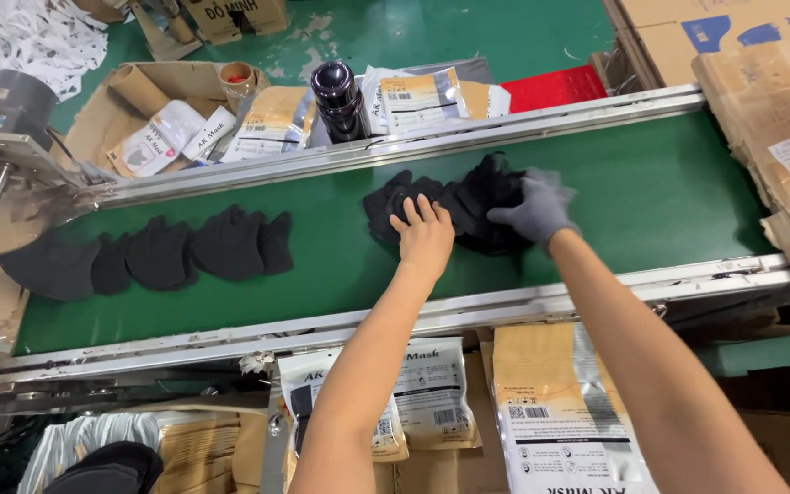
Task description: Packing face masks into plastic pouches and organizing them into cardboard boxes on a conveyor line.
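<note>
Blurred gloved right hand (pixel 534 209), grip indiscernible, and bare left hand (pixel 424 236), fingers spread flat, rest on black masks (pixel 454 203) on belt (pixel 340 265).

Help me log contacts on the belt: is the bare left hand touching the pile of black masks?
Touching. In the head view the left hand lies flat with its fingertips pressed onto the near edge of the pile of black masks; no green belt shows between them.

Grey glove (pixel 538 209), bare forearms

Factory packing line — conveyor belt (pixel 230 302), pouches (pixel 555 412)
</note>
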